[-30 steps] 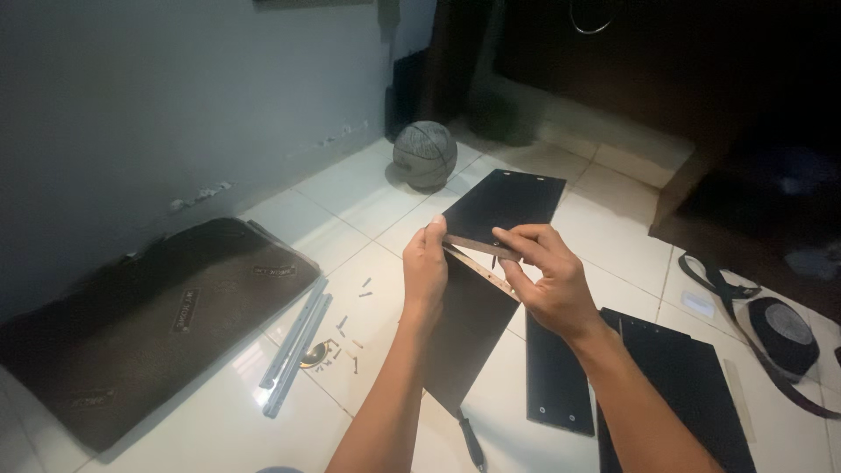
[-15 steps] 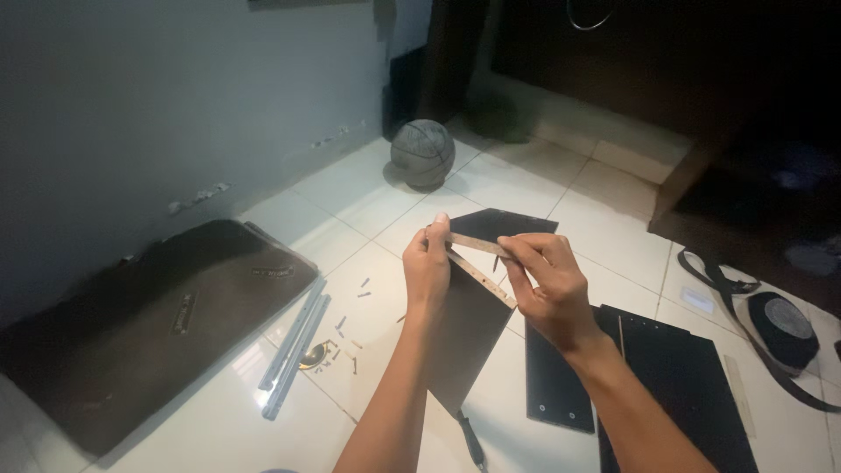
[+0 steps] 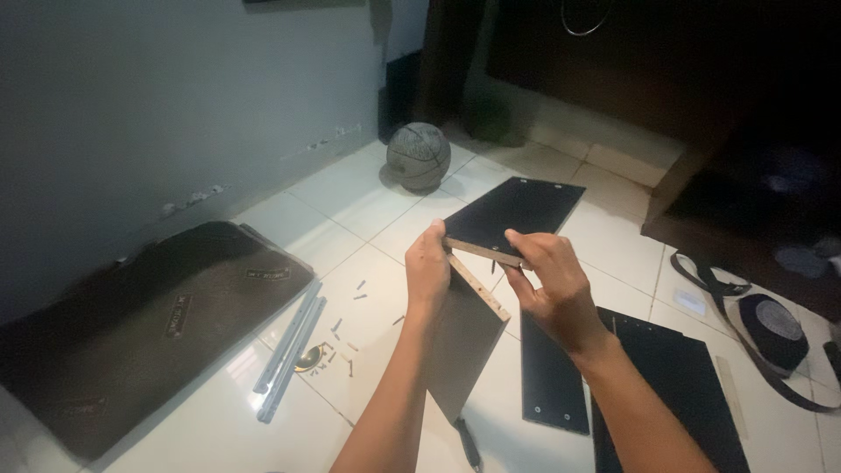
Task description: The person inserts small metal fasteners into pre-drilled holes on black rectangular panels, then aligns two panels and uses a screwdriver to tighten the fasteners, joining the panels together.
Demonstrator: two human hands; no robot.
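Two dark panels [image 3: 517, 210] edge to edge between both hands [image 3: 491, 276].

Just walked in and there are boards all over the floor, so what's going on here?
A person is holding two dark boards up over the tiled floor, joined at a corner. The left hand grips the lower board; the right hand holds the upper board by its raw edge. More panels, metal rails, small fittings and a ball lie around.

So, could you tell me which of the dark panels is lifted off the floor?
The two panels held in the hands: one upright in the left hand, one flat under the right hand. The others lie on the tiles.
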